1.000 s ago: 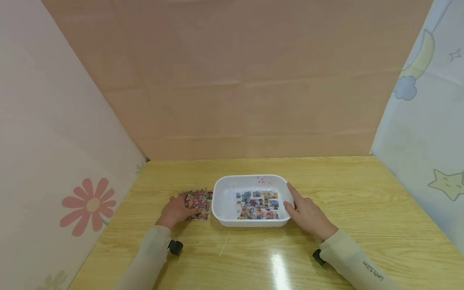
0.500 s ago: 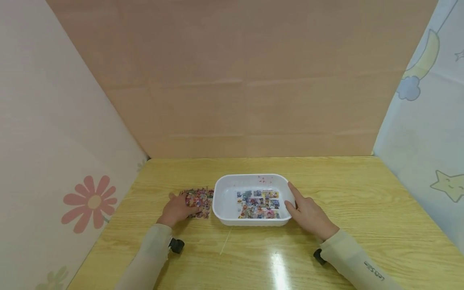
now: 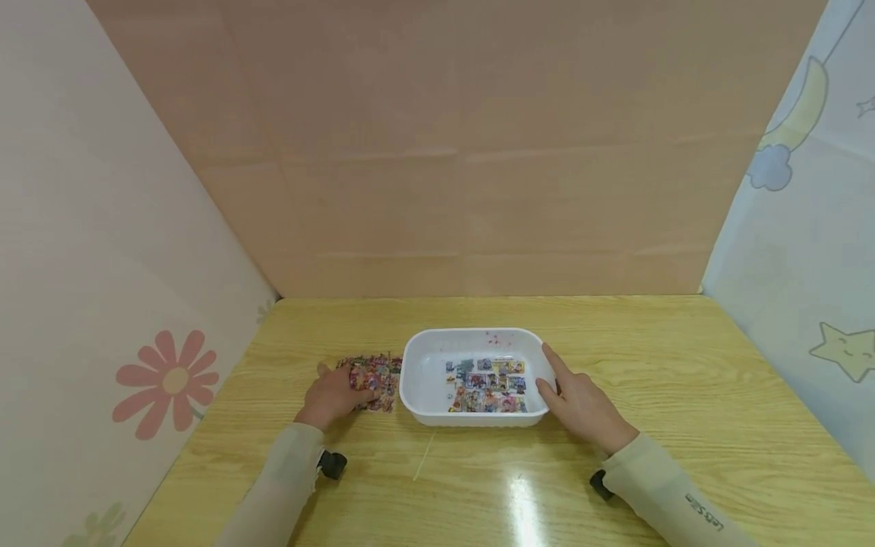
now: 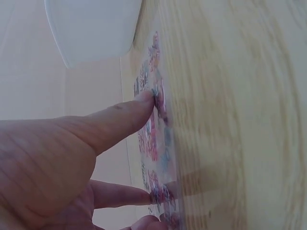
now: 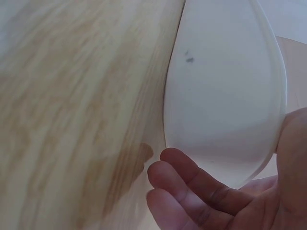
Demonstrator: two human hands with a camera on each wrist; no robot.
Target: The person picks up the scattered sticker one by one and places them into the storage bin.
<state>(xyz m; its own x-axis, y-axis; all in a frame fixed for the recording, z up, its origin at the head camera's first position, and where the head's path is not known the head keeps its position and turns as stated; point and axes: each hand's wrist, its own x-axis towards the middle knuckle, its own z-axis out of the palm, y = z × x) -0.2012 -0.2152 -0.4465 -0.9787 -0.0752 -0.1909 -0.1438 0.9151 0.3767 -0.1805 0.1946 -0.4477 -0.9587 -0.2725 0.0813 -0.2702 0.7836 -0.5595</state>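
Left hand is spread loosely over a clear plastic sheet with busy pink, red and blue prints, with the thumb and at least a couple of fingertips pressing down on it. It's not wrapped around anything, and the sheet is lying flat under that hand.

Right hand is about half closed and gripping the near end of a white, round-cornered plastic tub, thumb over the rim, fingers curled against the outside wall. The tub is between the two hands, right beside the sheet; can't tell if they actually touch.

Inside the tub, to the left of the right hand, are some small multicoloured cartoon-style prints, too small to make out. Everything's on a yellowish wood-grain table under both hands.
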